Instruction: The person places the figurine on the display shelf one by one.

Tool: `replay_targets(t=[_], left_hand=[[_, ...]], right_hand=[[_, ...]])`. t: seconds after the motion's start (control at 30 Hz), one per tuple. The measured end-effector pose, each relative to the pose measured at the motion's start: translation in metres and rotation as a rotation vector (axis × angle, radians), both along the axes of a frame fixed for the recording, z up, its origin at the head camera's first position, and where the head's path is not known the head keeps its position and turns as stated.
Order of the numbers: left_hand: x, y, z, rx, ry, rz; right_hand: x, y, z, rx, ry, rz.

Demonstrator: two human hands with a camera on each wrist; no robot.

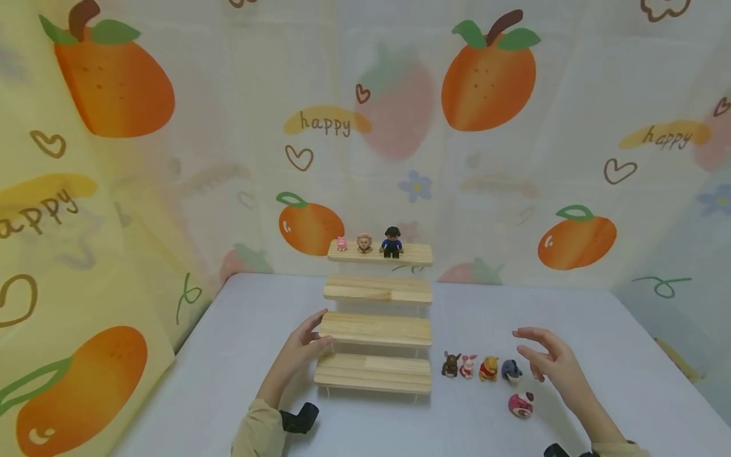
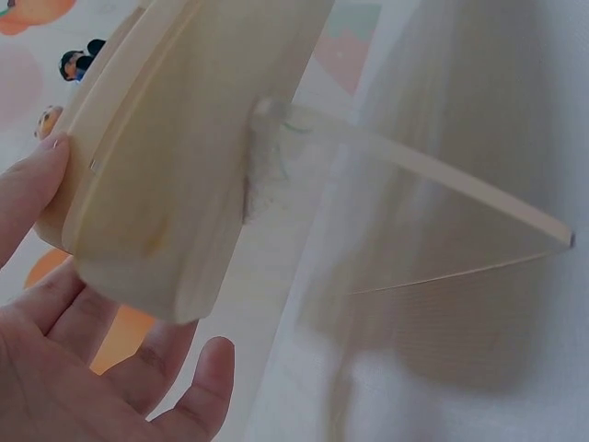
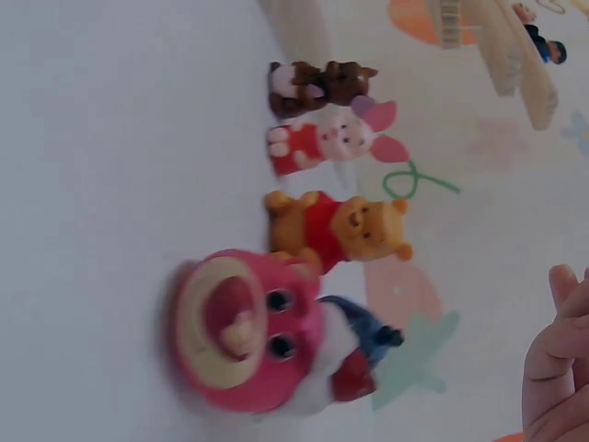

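My left hand [image 1: 299, 349] is at the left end of a four-step wooden display stand [image 1: 374, 329]. Its thumb and index finger hold the end of the second step from the bottom; in the left wrist view the other fingers spread loosely below the board [image 2: 175, 184]. My right hand [image 1: 551, 362] hovers with fingers loosely bent and nothing in them, right of several toy figures. These are a brown figure [image 1: 450, 365], a pink piglet [image 1: 467, 366], a yellow bear in red [image 1: 488, 369], a blue-grey donkey [image 1: 511, 370] and, nearer, a magenta bear [image 1: 521, 405].
On the top step stand a small pink figure [image 1: 341, 244], a round-faced figure [image 1: 364, 243] and a dark-haired figure in blue [image 1: 391, 243]. A white table [image 1: 468, 431] lies under everything. Fruit-printed cloth [image 1: 240, 127] hangs behind and at the sides.
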State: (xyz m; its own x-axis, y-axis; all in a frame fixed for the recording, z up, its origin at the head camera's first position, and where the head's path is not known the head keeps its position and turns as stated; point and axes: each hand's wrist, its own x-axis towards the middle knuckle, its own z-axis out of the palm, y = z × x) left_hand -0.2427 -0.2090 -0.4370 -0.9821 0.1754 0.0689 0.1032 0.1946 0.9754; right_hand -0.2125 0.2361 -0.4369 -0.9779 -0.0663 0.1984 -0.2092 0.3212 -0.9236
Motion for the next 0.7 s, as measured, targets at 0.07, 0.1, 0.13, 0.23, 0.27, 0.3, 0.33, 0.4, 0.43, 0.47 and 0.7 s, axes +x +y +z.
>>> replay_targets(t=[0.07,0.1,0.13,0.23,0.27,0.3,0.33,0.4,0.43,0.47,0.7], left_hand=[[-0.001,0.000,0.000,-0.004,-0.004,0.001],[-0.001,0.000,0.000,-0.001,-0.003,-0.001],[-0.001,0.000,-0.001,0.002,-0.001,-0.004],[-0.004,-0.005,-0.009,0.008,-0.005,0.003],[-0.006,-0.007,-0.013,0.009,-0.005,0.012],[-0.007,-0.008,-0.017,0.011,-0.002,0.020],[-0.009,-0.010,-0.021,0.017,-0.001,0.022],[-0.013,-0.012,-0.029,0.024,0.003,0.009],[-0.014,-0.012,-0.031,0.026,0.009,-0.005],[-0.015,-0.012,-0.033,0.030,0.016,-0.019],[-0.018,-0.008,-0.033,0.028,0.022,-0.008]], right_hand=[[0.006,0.002,-0.005,-0.005,-0.031,-0.015],[0.008,0.003,-0.007,-0.003,-0.048,-0.027],[0.010,0.004,-0.010,-0.003,-0.064,-0.040],[0.015,0.007,-0.018,-0.010,-0.094,-0.065],[0.016,0.007,-0.020,-0.006,-0.109,-0.071],[0.017,0.007,-0.022,0.000,-0.134,-0.078],[0.018,0.007,-0.024,0.004,-0.161,-0.083],[0.022,0.009,-0.028,0.022,-0.237,-0.096],[0.023,0.010,-0.030,0.031,-0.275,-0.099],[0.025,0.011,-0.032,0.045,-0.316,-0.108],[0.030,0.020,-0.043,0.122,-0.521,0.012]])
